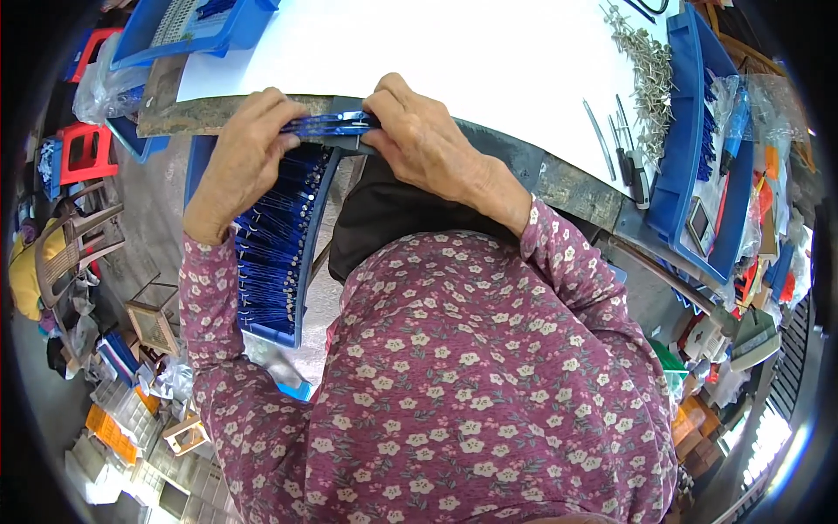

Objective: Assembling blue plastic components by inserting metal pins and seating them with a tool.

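Observation:
Both hands meet at the table's near edge, around a small bundle of slim, shiny blue metal pieces (327, 124). My left hand (249, 148) pinches the bundle's left end between thumb and fingers. At the right end, my right hand (423, 140) grips it with curled fingers, which hide that tip. The bundle lies level, just above the edge. Below it and beside my left forearm, a long blue tray (307, 271) holds rows of similar dark blue pieces with silvery ends. My left wrist and sleeve cover part of this tray.
A white sheet (419, 52) covers the worktable. To the right lie a heap of small silvery pins (650, 79), black-handled tools (640, 185) and a blue bin (685, 148). Another blue bin (236, 35) stands at far left, with red stools (87, 153) beyond on the floor.

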{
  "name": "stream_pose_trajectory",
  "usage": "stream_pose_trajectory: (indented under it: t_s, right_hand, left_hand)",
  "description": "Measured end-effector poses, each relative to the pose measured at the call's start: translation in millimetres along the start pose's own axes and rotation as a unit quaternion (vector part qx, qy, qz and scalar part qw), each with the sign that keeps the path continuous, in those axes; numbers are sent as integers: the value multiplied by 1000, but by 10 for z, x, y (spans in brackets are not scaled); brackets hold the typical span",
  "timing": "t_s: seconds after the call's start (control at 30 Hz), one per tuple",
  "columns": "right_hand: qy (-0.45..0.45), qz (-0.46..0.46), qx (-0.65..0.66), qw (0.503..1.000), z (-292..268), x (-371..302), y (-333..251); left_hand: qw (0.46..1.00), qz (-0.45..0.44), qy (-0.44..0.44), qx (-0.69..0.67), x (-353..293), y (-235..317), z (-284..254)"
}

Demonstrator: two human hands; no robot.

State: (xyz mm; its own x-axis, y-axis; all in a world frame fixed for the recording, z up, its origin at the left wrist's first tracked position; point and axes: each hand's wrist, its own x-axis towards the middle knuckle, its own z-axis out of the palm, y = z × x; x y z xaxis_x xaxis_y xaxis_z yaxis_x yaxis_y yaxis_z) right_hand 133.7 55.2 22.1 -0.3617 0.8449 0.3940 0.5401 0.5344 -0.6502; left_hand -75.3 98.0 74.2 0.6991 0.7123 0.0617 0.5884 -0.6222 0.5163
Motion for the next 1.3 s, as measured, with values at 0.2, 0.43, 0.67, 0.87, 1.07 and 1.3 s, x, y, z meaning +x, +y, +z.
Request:
stream_pose_trajectory:
  t_s: [0.2,0.43,0.67,0.87,1.07,1.3]
  right_hand:
    - [14,-2,25,1000,-91,-82,55]
    - [94,98,147,980,-373,-143,150]
    - [209,239,372,872,-940,-82,244]
    - [256,253,380,852,-1139,-147,415]
    - [260,259,398,841,-1190,-121,526]
    - [248,246,391,851,-1160,-111,514]
  left_hand:
    - [983,-137,-63,-102,-162,283,156]
    - [768,-265,-27,-583,-45,578,400]
    - [720,-126,14,-682,762,859,764]
    - [719,-56,1,-693,1170,968,1008]
    - [729,-47,18,-682,1289,968,1058]
    - [731,-57,7,-680,1246,940,1026]
